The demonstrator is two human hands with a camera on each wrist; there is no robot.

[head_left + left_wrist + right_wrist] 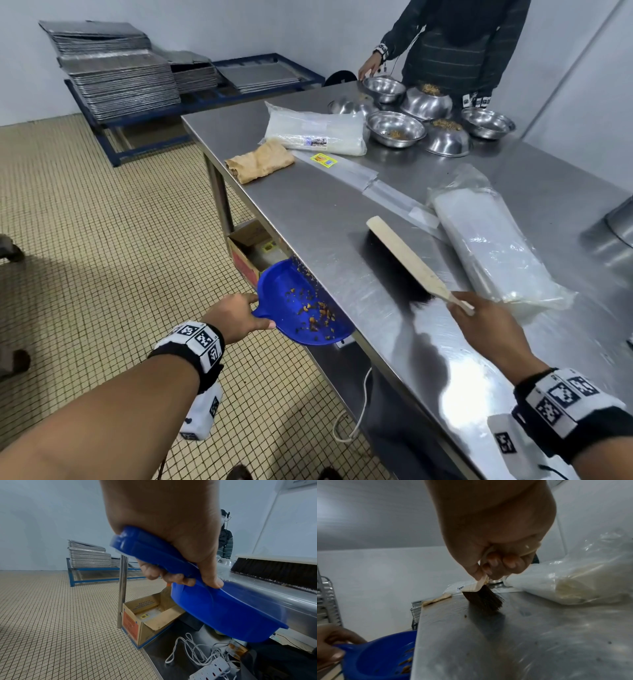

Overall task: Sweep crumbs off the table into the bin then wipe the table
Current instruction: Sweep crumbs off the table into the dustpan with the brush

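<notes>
Left hand (236,317) fingers wrapped on blue plastic dustpan (301,305), lip under stainless steel table (428,349) edge, brown crumbs (317,313) inside. Right hand (486,325) fingers clamped on wooden-handled black-bristle brush (404,263), bristles on table. Best: short strokes toward pan, lip tight to edge.

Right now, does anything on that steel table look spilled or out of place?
Two bowls at the far end stand upside down with crumbs piled on their bases. A few specks still dot the table near the brush. The dustpan holds the rest.
</notes>
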